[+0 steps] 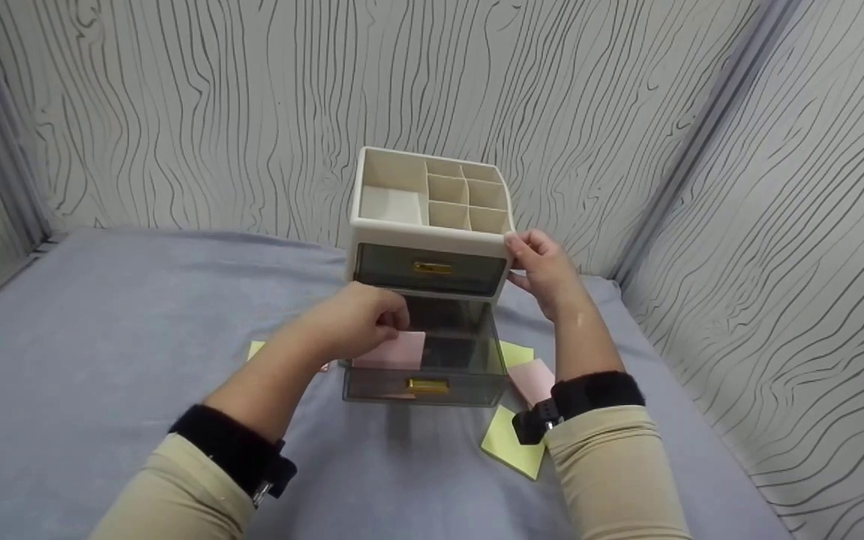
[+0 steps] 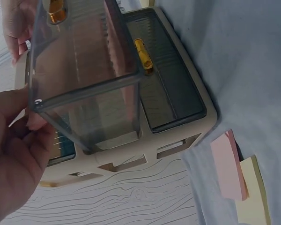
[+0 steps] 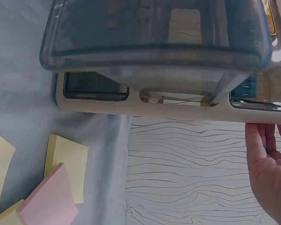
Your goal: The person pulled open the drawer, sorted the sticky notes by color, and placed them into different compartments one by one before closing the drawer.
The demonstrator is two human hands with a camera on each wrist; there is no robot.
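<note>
While my right hand (image 1: 548, 274) grips the organizer (image 1: 432, 230), upper centre | left hand (image 1: 357, 321) pinches pink pad (image 1: 400, 352), mid-frame, at open drawer (image 1: 469, 390) | I'd lower it flat, bracing firmly

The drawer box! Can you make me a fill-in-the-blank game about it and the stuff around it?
1. Of three drawers, the one pulled open is the ____ one.
2. That drawer's handle is colored ____.
3. The person's left hand pinches a paper pad colored ____.
4. Pads lying on the cloth are pink and ____.

Missing words: middle; gold; pink; yellow.
</note>
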